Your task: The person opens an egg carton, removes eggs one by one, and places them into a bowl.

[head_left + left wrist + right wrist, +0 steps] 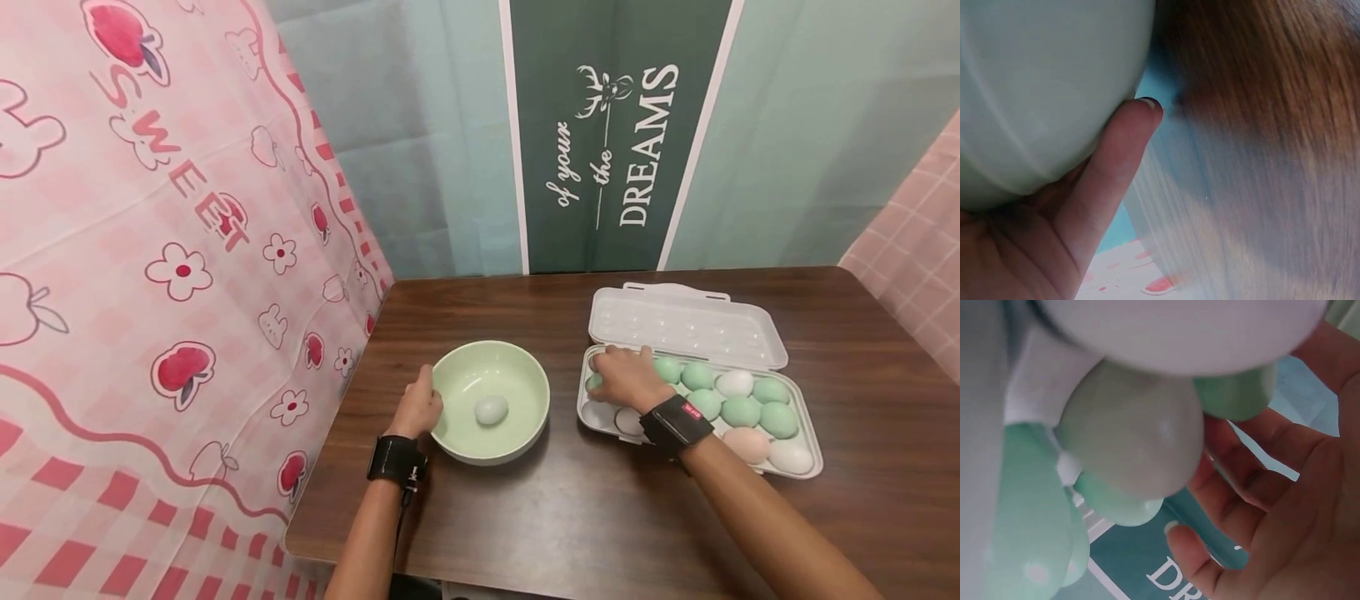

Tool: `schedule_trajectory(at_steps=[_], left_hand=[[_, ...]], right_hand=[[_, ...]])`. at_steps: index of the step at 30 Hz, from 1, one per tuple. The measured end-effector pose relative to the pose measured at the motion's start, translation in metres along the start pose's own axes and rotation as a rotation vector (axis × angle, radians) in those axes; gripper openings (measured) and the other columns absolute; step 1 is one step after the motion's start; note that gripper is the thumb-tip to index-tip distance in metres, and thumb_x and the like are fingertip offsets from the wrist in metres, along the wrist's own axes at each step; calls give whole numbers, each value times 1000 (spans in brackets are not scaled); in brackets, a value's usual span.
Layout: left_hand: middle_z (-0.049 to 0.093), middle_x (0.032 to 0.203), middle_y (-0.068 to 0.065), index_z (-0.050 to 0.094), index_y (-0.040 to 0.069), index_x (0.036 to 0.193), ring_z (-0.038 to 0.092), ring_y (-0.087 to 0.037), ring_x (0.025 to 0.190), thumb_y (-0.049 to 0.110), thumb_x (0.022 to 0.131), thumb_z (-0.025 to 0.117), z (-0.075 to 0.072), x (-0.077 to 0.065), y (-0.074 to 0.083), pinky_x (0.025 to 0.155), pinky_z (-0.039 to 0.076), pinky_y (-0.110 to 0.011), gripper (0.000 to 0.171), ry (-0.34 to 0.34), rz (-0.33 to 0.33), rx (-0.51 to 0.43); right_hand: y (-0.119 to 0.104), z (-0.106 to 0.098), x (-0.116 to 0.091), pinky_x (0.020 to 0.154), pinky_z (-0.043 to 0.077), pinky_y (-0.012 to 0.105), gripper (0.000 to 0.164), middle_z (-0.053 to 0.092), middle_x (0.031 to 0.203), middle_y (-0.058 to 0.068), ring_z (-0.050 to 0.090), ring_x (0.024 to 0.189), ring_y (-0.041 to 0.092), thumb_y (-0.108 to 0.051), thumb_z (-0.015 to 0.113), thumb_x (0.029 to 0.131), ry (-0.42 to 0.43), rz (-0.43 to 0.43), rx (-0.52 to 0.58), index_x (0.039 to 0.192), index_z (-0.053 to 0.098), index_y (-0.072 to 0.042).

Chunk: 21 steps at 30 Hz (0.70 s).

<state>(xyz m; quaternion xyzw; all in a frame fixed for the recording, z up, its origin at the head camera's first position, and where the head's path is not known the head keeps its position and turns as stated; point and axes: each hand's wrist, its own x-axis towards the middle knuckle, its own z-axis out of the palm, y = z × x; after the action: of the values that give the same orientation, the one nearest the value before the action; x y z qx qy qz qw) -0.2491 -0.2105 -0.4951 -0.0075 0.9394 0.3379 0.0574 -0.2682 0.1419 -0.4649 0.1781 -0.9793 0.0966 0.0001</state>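
The left hand grips the left side of a pale green bowl, its thumb along the outer wall in the left wrist view. One whitish egg lies in the bowl. Over the left end of a white egg carton, the right hand bends its fingers round a green egg. That egg is mostly covered by the hand in the head view. Close by the fingers, a whitish egg partly hides the grip in the right wrist view. Green, white and pinkish eggs share the carton.
Behind the egg rows, the carton's clear lid lies folded back. Bowl and carton stand side by side on a dark wooden table. A pink patterned cloth hangs along the left edge, and blue-green cloth hangs behind.
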Motion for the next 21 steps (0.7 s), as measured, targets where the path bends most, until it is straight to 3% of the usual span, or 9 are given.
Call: schedule_trajectory(at_steps=[6, 10, 14, 18, 21], left_hand=[[58, 125, -28, 33, 5, 140, 64, -24, 87, 4, 96, 39, 0, 1, 3, 62, 51, -33, 45, -13, -21, -3], [59, 125, -27, 34, 6, 139, 64, -24, 90, 4, 95, 40, 1, -1, 0, 65, 52, -34, 45, -3, -31, -1], [59, 124, -28, 35, 5, 139, 65, -25, 91, 3, 95, 40, 1, -2, 0, 66, 53, -35, 45, 4, -34, -4], [59, 124, -27, 34, 6, 139, 64, -25, 90, 3, 95, 39, 0, -2, 1, 67, 54, -36, 45, 3, -37, -10], [58, 126, -27, 35, 6, 138, 64, -24, 92, 4, 95, 39, 0, -1, 1, 70, 54, -36, 43, -2, -42, -7]], right_hand=[[5, 0, -3, 70, 34, 50, 32, 62, 65, 0, 58, 68, 26, -32, 80, 63, 56, 2, -18, 60, 50, -20], [4, 0, -3, 62, 35, 46, 30, 58, 62, -1, 56, 63, 25, -27, 77, 64, 74, -25, -28, 60, 49, -20], [3, -1, -4, 58, 40, 45, 21, 57, 74, 6, 55, 63, 27, -26, 75, 66, 67, -35, -17, 73, 59, -15], [4, -5, -5, 57, 43, 42, 32, 54, 89, 12, 53, 64, 26, -26, 74, 68, 41, -8, 30, 91, 62, -8], [5, -9, -3, 58, 43, 39, 36, 52, 91, 11, 52, 66, 23, -25, 74, 70, 28, 0, 79, 95, 57, -6]])
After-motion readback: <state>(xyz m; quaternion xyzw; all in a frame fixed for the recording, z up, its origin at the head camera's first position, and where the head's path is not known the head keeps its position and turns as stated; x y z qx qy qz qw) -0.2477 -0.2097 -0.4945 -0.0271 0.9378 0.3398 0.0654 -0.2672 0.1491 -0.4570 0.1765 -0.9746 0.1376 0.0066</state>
